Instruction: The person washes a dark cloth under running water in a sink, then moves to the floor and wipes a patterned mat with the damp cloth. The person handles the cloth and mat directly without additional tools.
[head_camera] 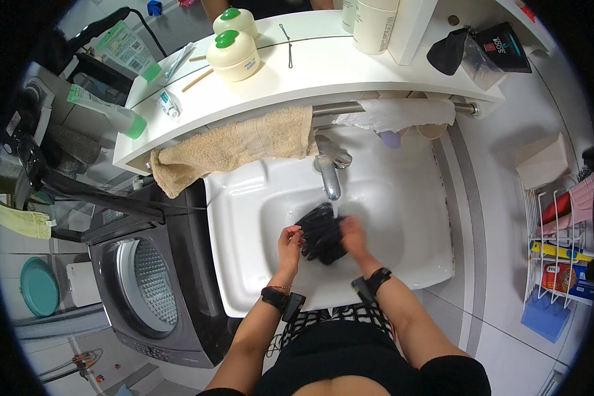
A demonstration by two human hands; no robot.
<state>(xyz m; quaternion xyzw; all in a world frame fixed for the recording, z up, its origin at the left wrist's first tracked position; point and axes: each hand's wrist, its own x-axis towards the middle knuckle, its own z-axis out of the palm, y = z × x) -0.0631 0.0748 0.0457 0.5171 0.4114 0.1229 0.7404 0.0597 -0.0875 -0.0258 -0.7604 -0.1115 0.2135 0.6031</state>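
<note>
A wet black cloth [324,240] is bunched up in the basin of a white ceramic sink [401,232]. Water runs from the chrome faucet [330,178] down onto the cloth. My left hand [290,246] pinches the cloth's left edge between thumb and fingers. At its right edge is my right hand [354,236], blurred and touching the fabric; how its fingers are placed on it is hard to make out. Each wrist wears a black strap with a small device.
Above the sink, a beige towel [237,143] and a white cloth [401,113] hang on a metal rail. The white shelf [307,69] holds cream jars, tubes and bottles. A top-loading washing machine [148,287] stands open at left; a wire rack [554,247] hangs at right.
</note>
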